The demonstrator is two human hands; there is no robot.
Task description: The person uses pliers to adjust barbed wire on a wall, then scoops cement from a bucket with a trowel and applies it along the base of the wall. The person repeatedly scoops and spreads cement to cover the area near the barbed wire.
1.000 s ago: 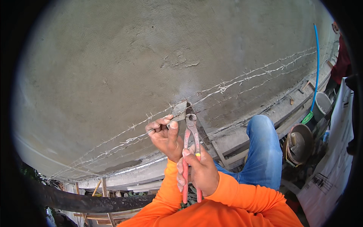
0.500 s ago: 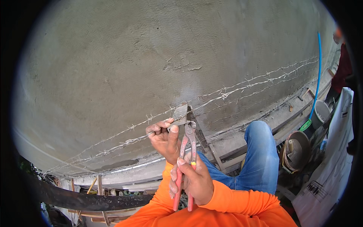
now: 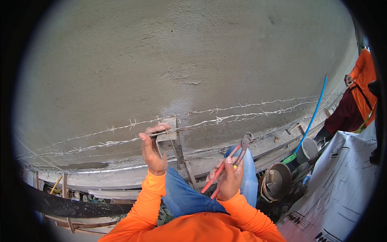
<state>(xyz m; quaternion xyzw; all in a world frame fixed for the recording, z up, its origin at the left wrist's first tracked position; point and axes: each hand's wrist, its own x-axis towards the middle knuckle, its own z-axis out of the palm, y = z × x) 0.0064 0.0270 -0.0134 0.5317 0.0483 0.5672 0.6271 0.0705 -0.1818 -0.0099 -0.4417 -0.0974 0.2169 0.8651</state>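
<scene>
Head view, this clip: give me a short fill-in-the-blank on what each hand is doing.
1. The right hand holds pincers with ____ handles.
2. The left hand grips the ____ wire at the metal bracket.
3. The person's sleeves are ____.
4. The wire runs along a ____ wall.

Missing words: red; barbed; orange; concrete

grey wall (image 3: 181,48) | blue pole (image 3: 312,117) | co-worker (image 3: 358,92) | bucket (image 3: 308,149)

2 barbed-wire strands (image 3: 225,119), 1 pincers (image 3: 231,161), 1 metal bracket (image 3: 168,135), 1 blue pipe (image 3: 312,117), 2 buckets (image 3: 308,148)
</scene>
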